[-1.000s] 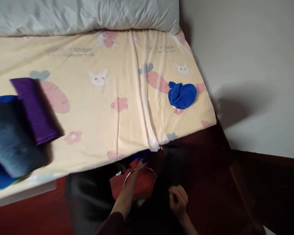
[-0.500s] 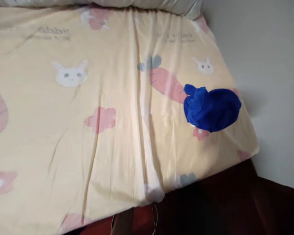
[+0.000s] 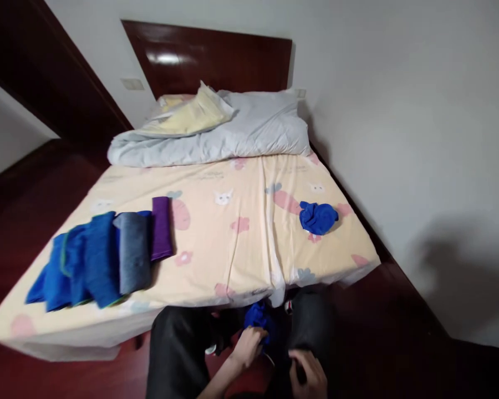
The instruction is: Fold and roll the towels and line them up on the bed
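Low between my knees, my left hand (image 3: 249, 344) has its fingers closed on a crumpled blue cloth (image 3: 258, 317) just below the bed's front edge. My right hand (image 3: 310, 372) is beside my right knee, its fingers loosely curled and a gap showing between thumb and fingers; I see nothing in it. On the right part of the bed lies a bunched blue cloth (image 3: 319, 218), apart from both hands. To the left lie several folded blue cloths (image 3: 102, 257), a grey folded cloth (image 3: 133, 252) and a narrow purple one (image 3: 161, 228).
The bed (image 3: 208, 233) has a cream sheet printed with rabbits, carrots and flowers. A white quilt (image 3: 266, 122) and a yellow pillow (image 3: 195, 116) lie at its head, before a dark wooden headboard (image 3: 216, 61). A pale wall (image 3: 419, 138) runs along the right side.
The view has tilted up and widened, bringing the headboard, the folded cloths, my legs and both hands into sight. The bunched blue cloth keeps its place on the sheet.
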Motion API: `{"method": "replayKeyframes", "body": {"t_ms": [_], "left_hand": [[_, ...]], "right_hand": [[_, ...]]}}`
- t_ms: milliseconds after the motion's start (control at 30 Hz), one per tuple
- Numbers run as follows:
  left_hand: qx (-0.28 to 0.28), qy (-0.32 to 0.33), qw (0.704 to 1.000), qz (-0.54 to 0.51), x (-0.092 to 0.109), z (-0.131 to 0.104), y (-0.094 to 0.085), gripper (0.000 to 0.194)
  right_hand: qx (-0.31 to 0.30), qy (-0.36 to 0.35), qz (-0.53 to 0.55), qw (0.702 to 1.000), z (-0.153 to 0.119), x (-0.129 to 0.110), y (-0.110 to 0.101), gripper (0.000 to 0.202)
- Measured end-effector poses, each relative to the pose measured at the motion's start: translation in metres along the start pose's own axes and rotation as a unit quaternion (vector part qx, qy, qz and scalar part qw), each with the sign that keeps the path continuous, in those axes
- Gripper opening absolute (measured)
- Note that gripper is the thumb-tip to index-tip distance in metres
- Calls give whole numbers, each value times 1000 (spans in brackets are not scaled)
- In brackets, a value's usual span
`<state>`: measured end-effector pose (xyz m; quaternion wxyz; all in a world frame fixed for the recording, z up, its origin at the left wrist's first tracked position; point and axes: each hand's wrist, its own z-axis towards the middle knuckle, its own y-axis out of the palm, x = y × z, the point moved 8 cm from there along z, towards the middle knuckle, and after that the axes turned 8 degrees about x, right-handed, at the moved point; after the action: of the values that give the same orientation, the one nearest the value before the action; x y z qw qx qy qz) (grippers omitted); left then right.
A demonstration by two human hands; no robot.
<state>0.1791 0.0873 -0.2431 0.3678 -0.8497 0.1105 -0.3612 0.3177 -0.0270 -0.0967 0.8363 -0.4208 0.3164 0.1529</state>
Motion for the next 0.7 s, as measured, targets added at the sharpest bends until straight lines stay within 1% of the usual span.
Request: {"method": "replayKeyframes", "body": {"t_ms": [33, 67, 133, 167, 233, 267, 300, 367, 433, 500, 633, 700], "left_hand": [[6, 51, 999, 4, 21, -19, -18, 42], [21, 84, 996, 12, 38, -40, -38, 39], [51, 145, 988, 22, 70, -81, -80, 35], [70, 159, 985, 19, 81, -100, -101, 36], [119, 192, 974, -11, 98, -137, -144, 42], [146, 203, 968, -26, 104, -153, -164, 45], [181, 208, 960, -40, 107, -169, -183, 48], [241, 210, 946, -55, 108, -198, -214, 51], [292, 209, 931, -57, 106, -222, -236, 49], [337, 205, 917, -58, 103, -243, -251, 45], [421, 186, 885, -74, 88, -278, -270, 41], [464, 166, 866, -80, 74, -294, -279, 35]], "right_hand": [[-11, -9, 29, 999, 7, -8, 5, 47], [-26, -14, 63, 998, 14, -18, 10, 55], [-119, -45, 124, 984, 25, -50, 27, 65], [-168, -51, 156, 972, 29, -68, 35, 69], [-230, -31, 224, 947, 40, -98, 44, 71], [-237, -15, 254, 938, 47, -111, 46, 67], [-230, 3, 277, 933, 56, -121, 45, 61], [-200, 23, 306, 930, 71, -136, 40, 42], [-168, 22, 316, 933, 79, -145, 34, 26], [-140, 13, 310, 941, 79, -149, 29, 19], [-82, 5, 229, 970, 66, -138, 29, 22], [-75, 10, 195, 978, 61, -131, 31, 28]]}}
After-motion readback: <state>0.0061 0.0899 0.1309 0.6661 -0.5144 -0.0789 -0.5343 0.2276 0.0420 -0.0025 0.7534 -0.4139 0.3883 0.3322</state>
